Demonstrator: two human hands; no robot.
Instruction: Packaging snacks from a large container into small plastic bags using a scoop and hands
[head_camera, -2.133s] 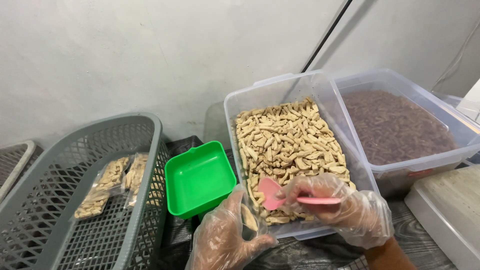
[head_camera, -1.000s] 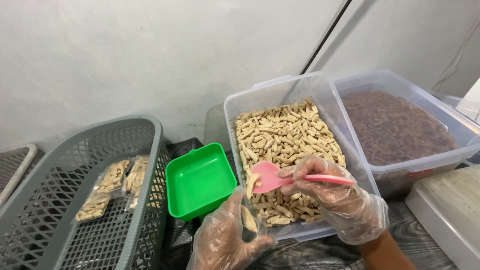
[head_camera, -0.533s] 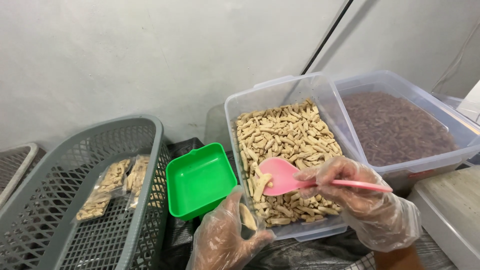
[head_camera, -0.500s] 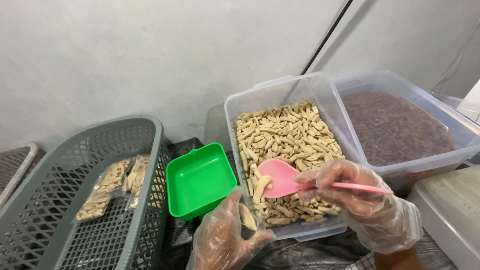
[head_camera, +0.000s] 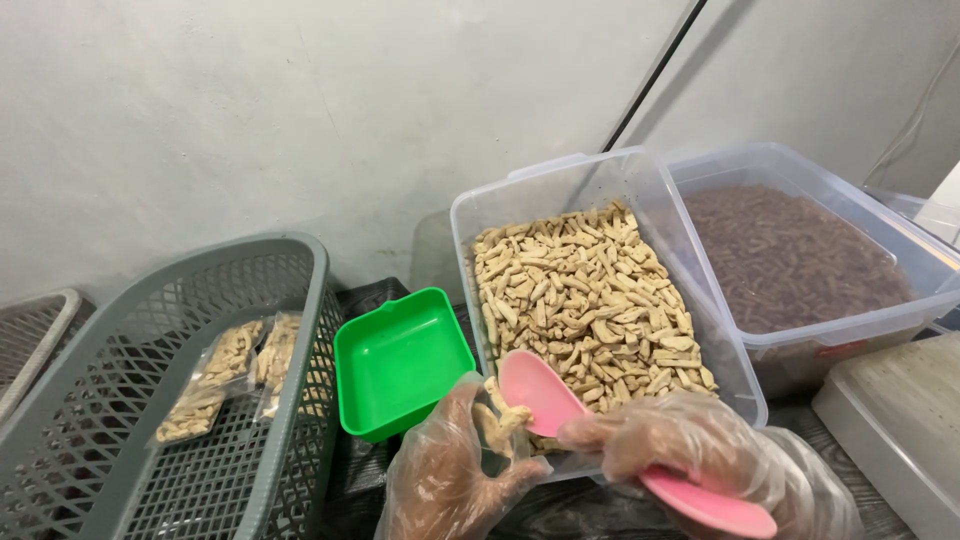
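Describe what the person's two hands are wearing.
The left hand and the right hand each wear a thin, loose, see-through plastic glove, wrinkled and baggy around the fingers and glossy where it catches the light. No sleeves, rings or watches show in the head view.

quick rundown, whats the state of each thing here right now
left hand: gloved, holding a small clear bag open
right hand: gloved, gripping pink scoop, tipped at the bag
clear bin: lidless, full of pale sticks
green tray: empty
grey basket: holds two filled bags
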